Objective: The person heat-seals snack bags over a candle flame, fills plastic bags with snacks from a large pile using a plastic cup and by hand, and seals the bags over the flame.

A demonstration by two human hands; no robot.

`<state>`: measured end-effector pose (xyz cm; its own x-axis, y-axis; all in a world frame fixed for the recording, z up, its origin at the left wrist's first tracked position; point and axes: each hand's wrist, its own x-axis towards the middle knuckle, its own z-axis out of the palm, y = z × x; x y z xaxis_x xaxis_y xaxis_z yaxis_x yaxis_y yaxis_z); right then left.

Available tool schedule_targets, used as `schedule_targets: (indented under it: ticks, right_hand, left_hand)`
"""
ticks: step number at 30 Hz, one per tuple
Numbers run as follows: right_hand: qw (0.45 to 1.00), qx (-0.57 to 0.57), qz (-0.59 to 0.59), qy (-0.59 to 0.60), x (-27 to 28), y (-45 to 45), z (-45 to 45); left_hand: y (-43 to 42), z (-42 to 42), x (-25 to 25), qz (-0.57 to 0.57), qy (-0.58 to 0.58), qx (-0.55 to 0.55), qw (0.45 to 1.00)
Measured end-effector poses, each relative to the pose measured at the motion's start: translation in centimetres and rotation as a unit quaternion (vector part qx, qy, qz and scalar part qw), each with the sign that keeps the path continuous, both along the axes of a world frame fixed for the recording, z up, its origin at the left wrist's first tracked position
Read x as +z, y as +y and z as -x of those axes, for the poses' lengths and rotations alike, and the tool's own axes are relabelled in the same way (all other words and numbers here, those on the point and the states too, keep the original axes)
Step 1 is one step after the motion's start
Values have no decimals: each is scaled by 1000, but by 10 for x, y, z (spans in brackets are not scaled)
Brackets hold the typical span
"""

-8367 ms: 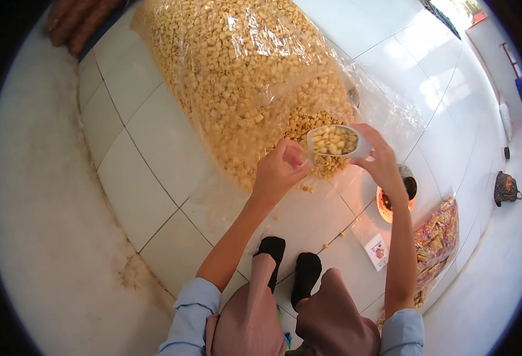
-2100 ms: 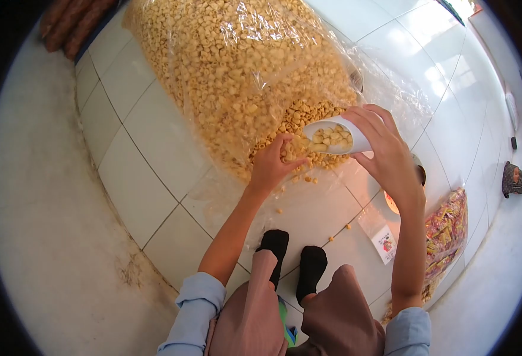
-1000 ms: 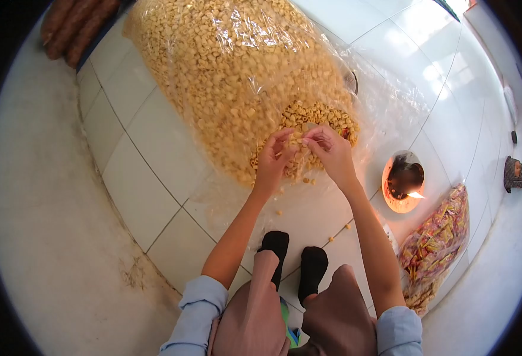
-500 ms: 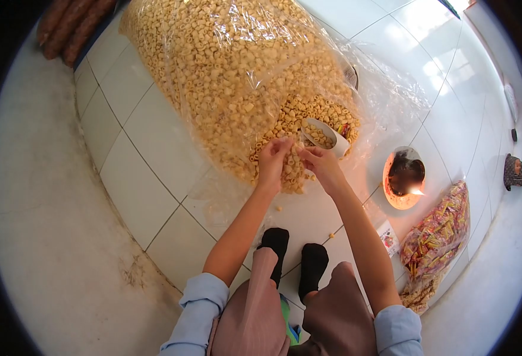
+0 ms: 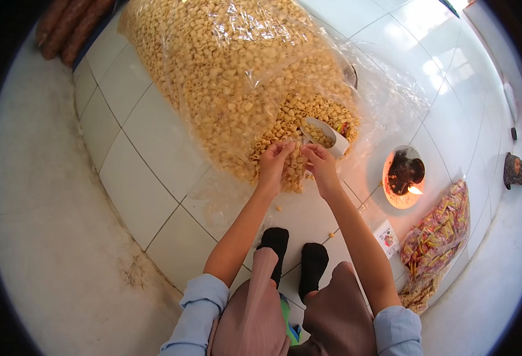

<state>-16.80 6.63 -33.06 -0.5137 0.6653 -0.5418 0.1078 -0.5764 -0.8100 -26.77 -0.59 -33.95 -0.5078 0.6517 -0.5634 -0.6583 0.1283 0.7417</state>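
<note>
Between my two hands hangs a small clear plastic bag (image 5: 293, 173) filled with ring-shaped snacks. My left hand (image 5: 273, 163) pinches the left side of its top edge, fingers closed. On the opposite side, the fingers of my right hand (image 5: 320, 166) are closed on the top edge too. Just beyond them, a white scoop (image 5: 339, 145) holding some snacks lies on the loose snacks (image 5: 288, 124) at the mouth of a large clear plastic sack (image 5: 231, 77). A bit of colourful wrapper shows beside the scoop.
To the right a plate (image 5: 395, 200) carries a dark burner with a small flame (image 5: 415, 190). Near it are a printed card (image 5: 386, 238) and a bag of colourful packets (image 5: 436, 231). Brown rolls (image 5: 74, 29) lie at the upper left. A few snacks lie on the tiled floor (image 5: 148, 178).
My right hand has shifted slightly right and down, away from my left hand, and the fingertips are a little farther apart. The small bag stays between them.
</note>
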Motion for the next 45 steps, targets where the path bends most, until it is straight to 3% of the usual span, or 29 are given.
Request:
schedule_targets:
  ticks: [6,9,14,17,19,23,24,26,28,33,36,40,43,45]
  right_hand:
    - [1000,-2,-14,-10,4,-1,-2]
    - [998,49,44,-2,0,2,-3]
    - [992,-35,87,-88,4,-4,7]
    - [991,-37,107,-78,7,-1,4]
    - [995,-20,90,-44,16,-3,0]
    - [999,49,-9,12,34,-5,-15]
    - [999,44,-21,14,46,-6,-18]
    - [979,13,-197,56,73,-10,-25]
    - [971,10,-229,64,115,-11,-33]
    - [932,-38,-349,90,205,-16,-67]
    - [854,-122,-499,88,265,-15,-102]
    - [836,-178,-502,132,350,-32,-168]
    - [819,-210,-520,122,383,-45,-222]
    - [811,-230,-524,121,395,-51,-260]
  left_hand:
    - [4,-6,1,23,76,10,997]
    - [3,-8,3,35,102,3,994]
    - [-6,-8,-7,45,81,-10,996]
    - [-5,-10,-1,37,101,9,994]
    - [-3,-12,9,-33,57,60,996]
    - [-6,-11,43,-40,95,15,995]
    - [-6,-12,50,-71,130,2,989]
    - [-6,-14,67,-116,169,-15,979]
    - [-7,-20,95,-165,222,-40,960]
    - [-7,-56,186,-291,208,-61,932]
    - [-1,-90,245,-354,165,-91,916]
    - [-1,-145,313,-406,173,-199,875]
    - [1,-192,343,-390,209,-261,858]
    - [0,-230,355,-409,172,-260,857]
